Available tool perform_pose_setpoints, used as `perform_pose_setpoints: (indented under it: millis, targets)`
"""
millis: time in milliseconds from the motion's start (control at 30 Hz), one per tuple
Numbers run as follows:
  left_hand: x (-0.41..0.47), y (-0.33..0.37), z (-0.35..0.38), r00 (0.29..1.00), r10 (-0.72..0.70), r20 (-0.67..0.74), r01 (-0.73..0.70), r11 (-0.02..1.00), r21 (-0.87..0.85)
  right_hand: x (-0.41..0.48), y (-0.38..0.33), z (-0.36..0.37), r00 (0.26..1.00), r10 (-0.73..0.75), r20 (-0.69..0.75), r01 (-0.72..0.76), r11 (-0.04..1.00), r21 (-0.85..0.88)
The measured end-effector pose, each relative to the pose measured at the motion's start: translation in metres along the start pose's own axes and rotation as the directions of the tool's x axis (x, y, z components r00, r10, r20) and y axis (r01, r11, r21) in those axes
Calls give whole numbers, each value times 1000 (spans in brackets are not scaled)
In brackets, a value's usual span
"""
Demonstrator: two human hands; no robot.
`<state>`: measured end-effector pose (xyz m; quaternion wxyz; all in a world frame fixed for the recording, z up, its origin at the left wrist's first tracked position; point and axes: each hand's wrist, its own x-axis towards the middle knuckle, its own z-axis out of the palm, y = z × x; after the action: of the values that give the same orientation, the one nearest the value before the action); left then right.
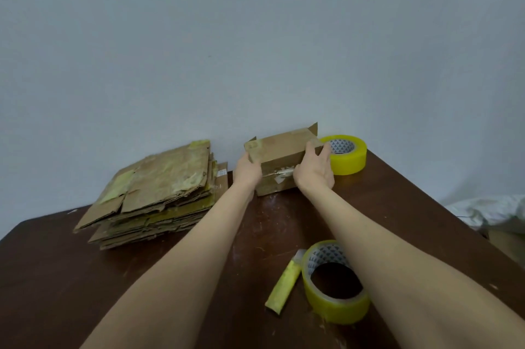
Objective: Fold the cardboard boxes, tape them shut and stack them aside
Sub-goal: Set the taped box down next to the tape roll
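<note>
Lying at the left of the dark brown bench (pixel 56 277), a stack of flattened cardboard (pixel 153 192) sits close to the pale wall (pixel 255 36), its worn sheets patched with yellowed tape. Just right of it, the left hand (pixel 247 171) clasps the left end of the cardboard box (pixel 279 161), with most of its fingers hidden behind that end. The box stands folded at the far edge of the bench near the wall, held between both hands. Its top is closed, small flaps stick up at its far corners, and a strip of clear tape crosses its near side. The right hand (pixel 314 175) grasps the box's right end, thumb on the top edge and fingers (pixel 326 149) wrapped round the right corner. Just beyond those fingers, a far roll of yellow tape (pixel 345 155) lies flat, beside the box. Nearer the person, a yellow-wrapped cutter (pixel 285 283) lies slanted, its upper end just beside a near roll of yellow tape (pixel 335 282), which lies partly under the right forearm. Off the bench at the far right, a white cloth (pixel 494 212) lies crumpled.
</note>
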<state>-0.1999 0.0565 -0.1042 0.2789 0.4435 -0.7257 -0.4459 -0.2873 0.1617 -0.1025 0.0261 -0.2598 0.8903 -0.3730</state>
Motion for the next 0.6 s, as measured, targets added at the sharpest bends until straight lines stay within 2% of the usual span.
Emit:
perform_pose_setpoints:
  millis: [167, 267, 367, 467, 533, 600]
  targets:
    - [-9, 11, -4, 998, 25, 52, -26, 1000, 1, 2, -1, 1, 999, 6, 54, -5, 1000, -30]
    - [-16, 14, -11, 998, 37, 55, -38, 999, 23, -3, -4, 2, 1000, 8, 5, -7, 997, -75]
    - [-23, 18, -29, 996, 80, -32, -75, 986, 150, -13, -13, 1, 993, -73, -95, 61, 991, -123]
    - [-35, 25, -56, 982, 176, -63, -160, 966, 202, -31, -36, 3, 981, -167, -103, 158, 983, -97]
    - [-44, 25, -80, 962, 247, -116, -217, 951, 219, -48, -59, 10, 970, -234, -63, 232, 972, -40]
    - [-50, 19, -111, 925, 327, -193, -268, 923, 278, -65, -82, 21, 958, -284, 36, 283, 959, 29]
